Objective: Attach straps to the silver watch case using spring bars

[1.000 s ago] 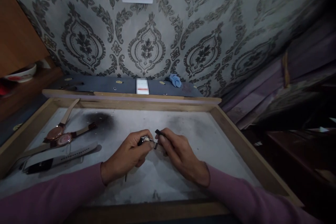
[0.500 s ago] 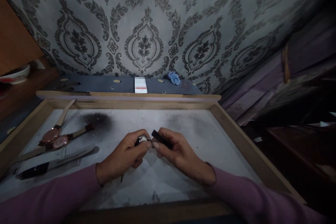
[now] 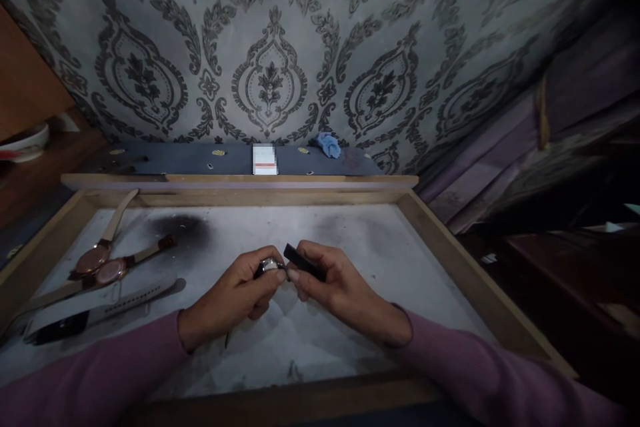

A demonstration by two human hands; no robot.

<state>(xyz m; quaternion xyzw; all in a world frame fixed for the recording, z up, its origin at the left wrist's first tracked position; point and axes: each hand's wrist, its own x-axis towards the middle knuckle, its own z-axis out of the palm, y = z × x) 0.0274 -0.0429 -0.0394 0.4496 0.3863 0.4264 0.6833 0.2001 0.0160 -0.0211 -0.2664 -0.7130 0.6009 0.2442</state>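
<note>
My left hand (image 3: 235,293) is closed around a small silver watch (image 3: 271,265), whose case shows between thumb and forefinger. A thin dark strip, possibly part of its strap, hangs below that hand. In my right hand (image 3: 335,290) a black bar-shaped piece (image 3: 300,260) lies gripped, its end sticking out at the upper left. The fingertips of both hands meet beside the watch; what they pinch there is too small to make out. Both hands are over the white-bottomed wooden tray (image 3: 445,253).
At the tray's left lie two rose-gold watches (image 3: 93,258) and a watch with a pale perforated strap (image 3: 140,295). Behind the rim are a white box (image 3: 265,159) and a crumpled blue cloth (image 3: 329,145). A bowl (image 3: 25,145) stands far left.
The whole view has shifted slightly, so hands and tray appear a little further left. Both hands keep the same hold on the watch and the black piece.
</note>
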